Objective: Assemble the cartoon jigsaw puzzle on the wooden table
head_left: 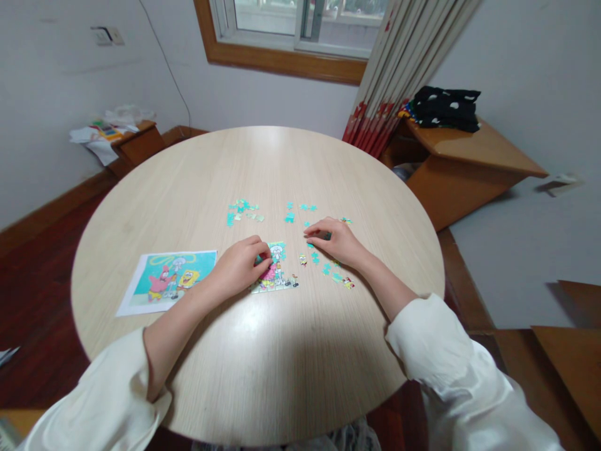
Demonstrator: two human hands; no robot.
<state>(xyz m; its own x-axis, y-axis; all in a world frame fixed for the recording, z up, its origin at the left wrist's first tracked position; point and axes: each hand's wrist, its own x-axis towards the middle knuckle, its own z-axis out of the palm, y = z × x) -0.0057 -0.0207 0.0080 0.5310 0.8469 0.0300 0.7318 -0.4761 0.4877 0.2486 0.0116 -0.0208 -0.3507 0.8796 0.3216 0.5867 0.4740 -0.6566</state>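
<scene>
A partly joined jigsaw puzzle [278,273] with cartoon figures lies near the middle of the round table. My left hand [241,263] is curled over its left side, thumb and fingertips on the pieces, covering part of the picture. To the right, my right hand [339,241] hovers low over loose teal puzzle pieces [326,269], its thumb and forefinger slightly apart. No piece shows between those fingertips. A small yellow-faced piece [303,259] lies between the puzzle and my right hand. The printed reference picture [171,279] lies left of my left hand, partly under the forearm.
More loose pieces lie in a left group [241,207] and a right group [290,217] beyond the puzzle. The pale wooden table [263,163] has a rounded edge. A wooden cabinet [469,156] with dark cloth [446,108] stands right, near a curtain [399,69].
</scene>
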